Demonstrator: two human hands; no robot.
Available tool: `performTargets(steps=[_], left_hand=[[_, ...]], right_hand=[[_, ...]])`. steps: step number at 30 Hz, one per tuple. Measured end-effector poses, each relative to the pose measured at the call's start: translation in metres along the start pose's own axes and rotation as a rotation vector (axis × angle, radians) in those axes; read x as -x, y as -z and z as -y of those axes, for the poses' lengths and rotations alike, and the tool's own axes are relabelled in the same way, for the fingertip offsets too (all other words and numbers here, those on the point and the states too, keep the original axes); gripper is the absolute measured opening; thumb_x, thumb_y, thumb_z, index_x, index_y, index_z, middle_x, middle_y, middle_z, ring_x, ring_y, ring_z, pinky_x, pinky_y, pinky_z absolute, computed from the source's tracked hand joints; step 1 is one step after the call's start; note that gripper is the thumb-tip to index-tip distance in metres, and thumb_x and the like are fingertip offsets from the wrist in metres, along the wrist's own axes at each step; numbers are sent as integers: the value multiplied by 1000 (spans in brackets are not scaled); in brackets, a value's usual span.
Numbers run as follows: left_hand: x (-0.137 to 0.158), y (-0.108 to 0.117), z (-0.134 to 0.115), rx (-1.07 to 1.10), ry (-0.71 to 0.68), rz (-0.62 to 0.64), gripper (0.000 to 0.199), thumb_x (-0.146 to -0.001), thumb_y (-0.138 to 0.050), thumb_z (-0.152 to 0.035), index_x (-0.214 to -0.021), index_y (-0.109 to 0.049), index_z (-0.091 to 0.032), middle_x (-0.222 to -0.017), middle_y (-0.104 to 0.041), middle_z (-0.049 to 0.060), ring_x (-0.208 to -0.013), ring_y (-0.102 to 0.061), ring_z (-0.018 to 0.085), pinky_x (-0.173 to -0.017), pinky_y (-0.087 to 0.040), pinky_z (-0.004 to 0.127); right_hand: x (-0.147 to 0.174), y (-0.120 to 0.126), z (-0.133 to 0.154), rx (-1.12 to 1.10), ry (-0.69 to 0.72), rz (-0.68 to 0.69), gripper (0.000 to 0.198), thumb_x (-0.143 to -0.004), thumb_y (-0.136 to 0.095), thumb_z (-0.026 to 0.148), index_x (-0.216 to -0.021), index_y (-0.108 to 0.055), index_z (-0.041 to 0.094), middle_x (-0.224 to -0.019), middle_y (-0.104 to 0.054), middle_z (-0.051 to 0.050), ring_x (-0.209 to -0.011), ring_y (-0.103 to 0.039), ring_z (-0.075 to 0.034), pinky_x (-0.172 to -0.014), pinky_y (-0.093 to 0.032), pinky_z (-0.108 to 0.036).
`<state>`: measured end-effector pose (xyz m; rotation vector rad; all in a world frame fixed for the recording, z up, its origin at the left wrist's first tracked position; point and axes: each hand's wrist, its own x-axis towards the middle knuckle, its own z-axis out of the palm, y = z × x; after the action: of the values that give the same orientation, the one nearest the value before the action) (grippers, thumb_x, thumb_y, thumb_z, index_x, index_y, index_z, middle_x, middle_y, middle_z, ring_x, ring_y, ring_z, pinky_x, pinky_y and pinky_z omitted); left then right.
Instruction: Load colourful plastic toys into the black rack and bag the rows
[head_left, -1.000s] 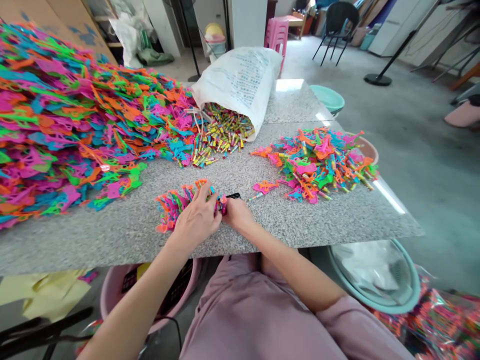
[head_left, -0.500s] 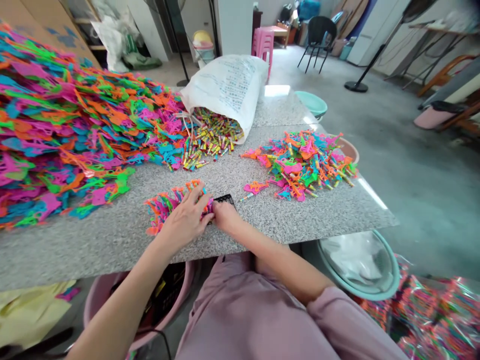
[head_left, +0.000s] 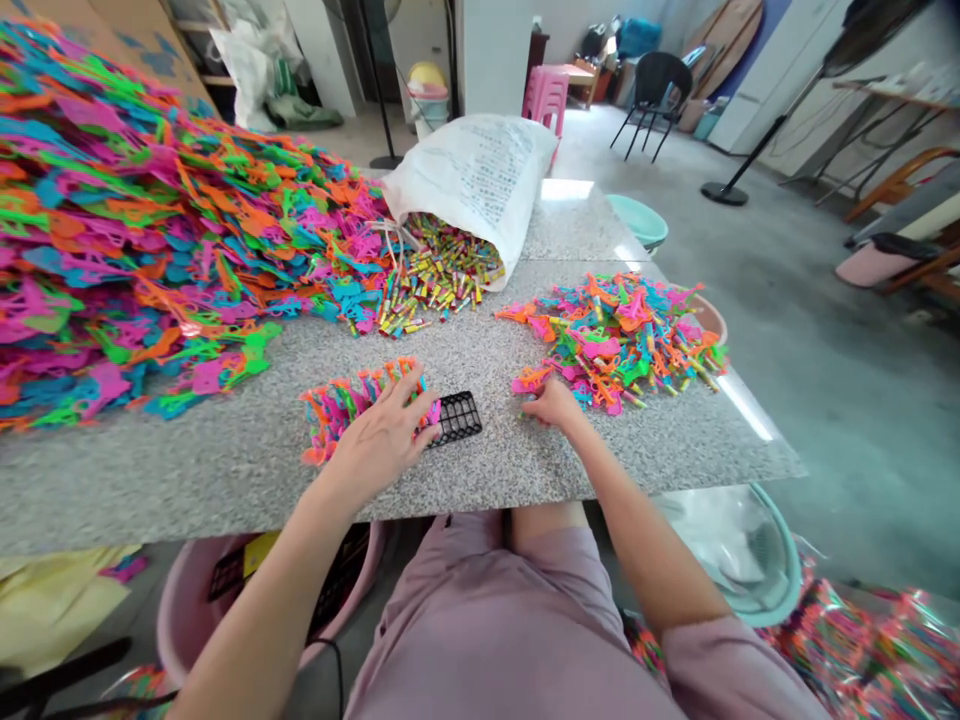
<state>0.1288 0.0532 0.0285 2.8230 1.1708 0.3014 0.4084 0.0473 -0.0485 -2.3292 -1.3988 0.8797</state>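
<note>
A black plastic grid tray point(head_left: 459, 416) lies on the speckled stone table, its right cells bare. Its left part is packed with upright small plastic toys point(head_left: 337, 405) in pink, orange, green and blue. My left hand point(head_left: 381, 440) rests over these toys with its fingers spread. At the near left edge of a loose pile of similar toys with striped tubes point(head_left: 611, 335), my right hand point(head_left: 556, 405) has its fingers closed on a small pink and orange plastic toy point(head_left: 531, 380). The fingertips partly hide it.
A large heap of colourful plastic pieces point(head_left: 150, 230) covers the table's left. Behind stands a white woven sack point(head_left: 480, 170) spilling striped tubes point(head_left: 442, 275). Below the table edge are a pink tub point(head_left: 176, 600), a green basin point(head_left: 787, 560) and filled clear bags point(head_left: 840, 630).
My right hand has moved right from the tray to the loose pile and closed on a toy there. The tray's bare cells now show. My left hand stays on the toys.
</note>
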Motion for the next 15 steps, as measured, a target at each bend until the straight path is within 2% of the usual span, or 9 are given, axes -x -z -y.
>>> performTargets(steps=[3,6,9,11,13,15], left_hand=[[0,1,2,9,-4,3,35,-95,-50,-34,-125,-60,-17,-154,-39,19,-138,-46,34,-110,-44,51],[-1,2,3,17,9,10,35,-94,-51,-32,-125,-60,-17,-155,-39,18,-137,-46,35,-110,-44,52],[0,3,7,1,8,21,37,-95,-49,-33,-125,-61,-15,-156,-36,20,-138,-45,35,-110,-44,51],[0,4,11,-6,-9,37,38,-97,-48,-35,-126,-60,-15,-156,-35,19,-138,-45,34,-111,-44,50],[1,3,15,-7,-26,52,38,-97,-47,-36,-127,-60,-16,-156,-35,18,-137,-46,33,-110,-45,50],[2,3,18,-7,-30,56,38,-97,-47,-36,-127,-60,-18,-157,-34,17,-136,-48,32,-108,-47,49]], right_hand=[[-7,5,4,34,-24,71,24,-80,-69,22,-99,-58,14,-52,-63,-1,-62,-69,-21,-63,-49,-27],[-9,5,10,82,-28,-21,35,-83,-69,34,-106,-56,10,-56,-66,-6,-70,-71,-25,-68,-51,-31],[2,1,8,44,-70,-37,41,-77,-74,27,-110,-56,11,-65,-70,-7,-72,-71,-26,-67,-52,-31],[14,-6,6,-83,-77,8,42,-73,-76,20,-110,-57,13,-72,-72,-6,-66,-71,-22,-63,-51,-28],[24,-18,10,-246,8,76,33,-75,-74,20,-104,-61,15,-75,-73,-3,-63,-70,-17,-61,-50,-24],[26,-32,23,-353,159,112,20,-80,-70,21,-98,-65,17,-74,-72,0,-67,-70,-16,-65,-50,-23]])
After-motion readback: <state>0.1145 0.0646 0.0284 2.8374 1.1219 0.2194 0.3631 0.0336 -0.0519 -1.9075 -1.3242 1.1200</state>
